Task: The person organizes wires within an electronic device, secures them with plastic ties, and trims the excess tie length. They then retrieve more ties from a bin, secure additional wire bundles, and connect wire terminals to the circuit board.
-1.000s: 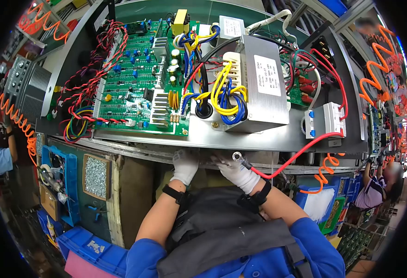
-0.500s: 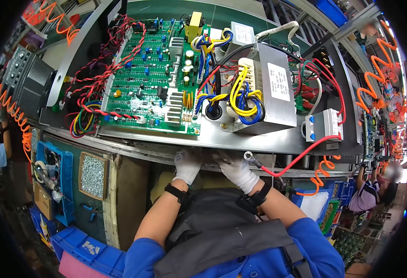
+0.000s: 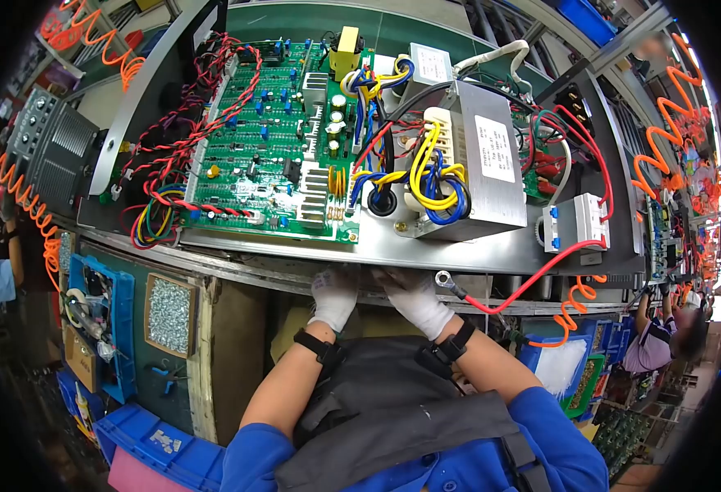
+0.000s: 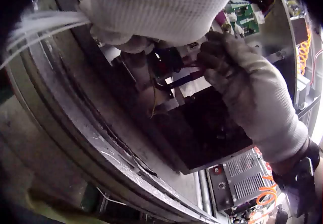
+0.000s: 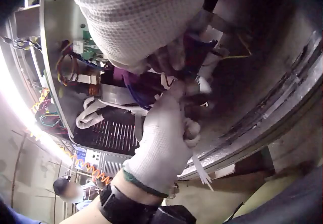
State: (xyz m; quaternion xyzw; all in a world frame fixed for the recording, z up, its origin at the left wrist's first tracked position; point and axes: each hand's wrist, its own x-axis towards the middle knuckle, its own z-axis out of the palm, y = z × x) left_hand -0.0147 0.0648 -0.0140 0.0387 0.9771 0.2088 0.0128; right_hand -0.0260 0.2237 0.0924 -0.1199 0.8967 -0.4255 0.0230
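Note:
Both white-gloved hands work low at the front edge of a metal chassis [image 3: 475,252], fingertips hidden under it in the head view. My left hand [image 3: 333,299] has curled fingers, and a bundle of thin white cable ties [image 4: 48,25] sticks out of it. Its fingertips meet those of my right hand [image 3: 418,305] among dark blue and purple wires [image 5: 135,97]. In the left wrist view, the right hand's curled fingers pinch these wires. Close above the right hand hangs a red cable [image 3: 533,285] with a ring terminal [image 3: 444,280].
The chassis carries a green circuit board [image 3: 254,184], a large transformer [image 3: 492,156] and a breaker [image 3: 578,225]. At the left are a box of screws [image 3: 171,316] and blue bins [image 3: 118,328]. Orange coiled hoses [image 3: 570,316] hang at both sides. Other people stand further off.
The chassis, with its red cable and ring terminal, has shifted to the right in the head view relative to my hands. Both hands stay at its front edge.

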